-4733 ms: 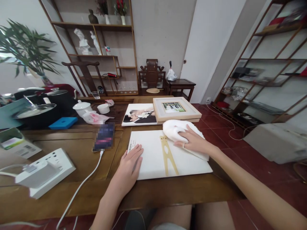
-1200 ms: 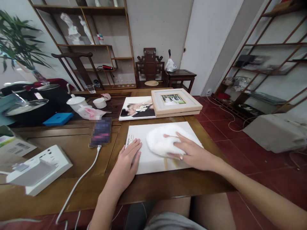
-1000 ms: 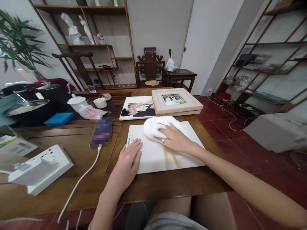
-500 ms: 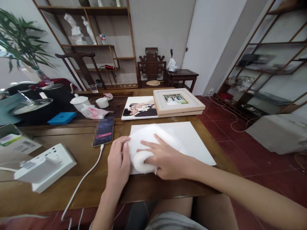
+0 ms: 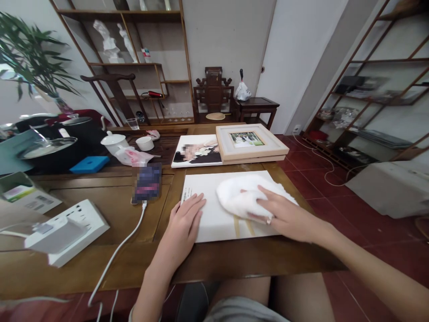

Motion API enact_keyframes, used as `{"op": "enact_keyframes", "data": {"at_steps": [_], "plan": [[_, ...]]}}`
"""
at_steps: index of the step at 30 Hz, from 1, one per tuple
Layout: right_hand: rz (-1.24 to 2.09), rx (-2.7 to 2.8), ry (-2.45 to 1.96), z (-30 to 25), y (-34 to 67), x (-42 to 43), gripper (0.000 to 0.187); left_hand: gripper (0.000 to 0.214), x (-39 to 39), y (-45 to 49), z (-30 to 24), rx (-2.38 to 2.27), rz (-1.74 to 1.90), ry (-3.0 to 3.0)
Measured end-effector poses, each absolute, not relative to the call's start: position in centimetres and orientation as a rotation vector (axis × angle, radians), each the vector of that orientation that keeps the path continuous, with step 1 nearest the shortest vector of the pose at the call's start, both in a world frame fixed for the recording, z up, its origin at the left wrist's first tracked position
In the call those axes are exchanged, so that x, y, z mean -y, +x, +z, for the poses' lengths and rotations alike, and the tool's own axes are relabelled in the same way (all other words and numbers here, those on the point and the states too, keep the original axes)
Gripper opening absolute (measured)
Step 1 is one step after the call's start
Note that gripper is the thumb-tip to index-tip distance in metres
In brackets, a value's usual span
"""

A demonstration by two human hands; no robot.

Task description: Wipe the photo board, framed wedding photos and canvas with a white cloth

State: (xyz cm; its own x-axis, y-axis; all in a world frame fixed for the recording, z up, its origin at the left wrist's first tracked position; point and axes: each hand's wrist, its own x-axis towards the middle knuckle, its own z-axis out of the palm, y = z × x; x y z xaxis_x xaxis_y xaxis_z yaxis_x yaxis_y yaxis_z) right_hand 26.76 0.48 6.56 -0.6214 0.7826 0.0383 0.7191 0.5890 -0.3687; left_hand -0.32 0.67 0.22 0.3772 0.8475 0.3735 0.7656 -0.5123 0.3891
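A white rectangular board (image 5: 209,226) lies flat near the table's front edge, with small printed marks at its left and two yellowish strips near its front. Bunched on its right half is a fluffy white cloth (image 5: 239,197). My right hand (image 5: 279,210), a ring on one finger, presses this cloth down with its fingers curled into it. On the board's left part rests my left hand (image 5: 187,219), palm down, fingers flat and holding nothing. Behind the board lie a photo print panel (image 5: 196,154) and a stack of pale wooden frames (image 5: 275,150) with a picture on top.
Left of the board are a phone (image 5: 147,183), its white cable (image 5: 119,250) and a white power strip (image 5: 78,232). Farther back stand a lidded white bowl (image 5: 114,142), a small white cup (image 5: 145,143), a blue box (image 5: 90,164) and dark pots (image 5: 50,156).
My right hand and the cloth have moved right across the board, uncovering its left part and the yellowish strips. My left hand has shifted right from the edge onto the board.
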Motion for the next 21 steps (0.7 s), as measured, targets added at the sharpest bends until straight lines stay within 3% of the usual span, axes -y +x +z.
{"op": "enact_keyframes", "data": {"at_steps": [5,11,21], "plan": [[0.451,2.505,-1.365,5.9,26.4,-3.6,0.025,0.033,-0.8,-0.3,0.2,-1.468,0.746,2.497],[0.516,2.585,-1.171,7.0,20.8,-7.6,0.036,0.033,-1.1,-0.4,0.1,-1.433,0.773,2.494],[0.535,2.582,-1.187,6.9,17.5,-9.4,0.025,0.034,-0.8,-0.5,0.2,-1.433,0.771,2.481]]}}
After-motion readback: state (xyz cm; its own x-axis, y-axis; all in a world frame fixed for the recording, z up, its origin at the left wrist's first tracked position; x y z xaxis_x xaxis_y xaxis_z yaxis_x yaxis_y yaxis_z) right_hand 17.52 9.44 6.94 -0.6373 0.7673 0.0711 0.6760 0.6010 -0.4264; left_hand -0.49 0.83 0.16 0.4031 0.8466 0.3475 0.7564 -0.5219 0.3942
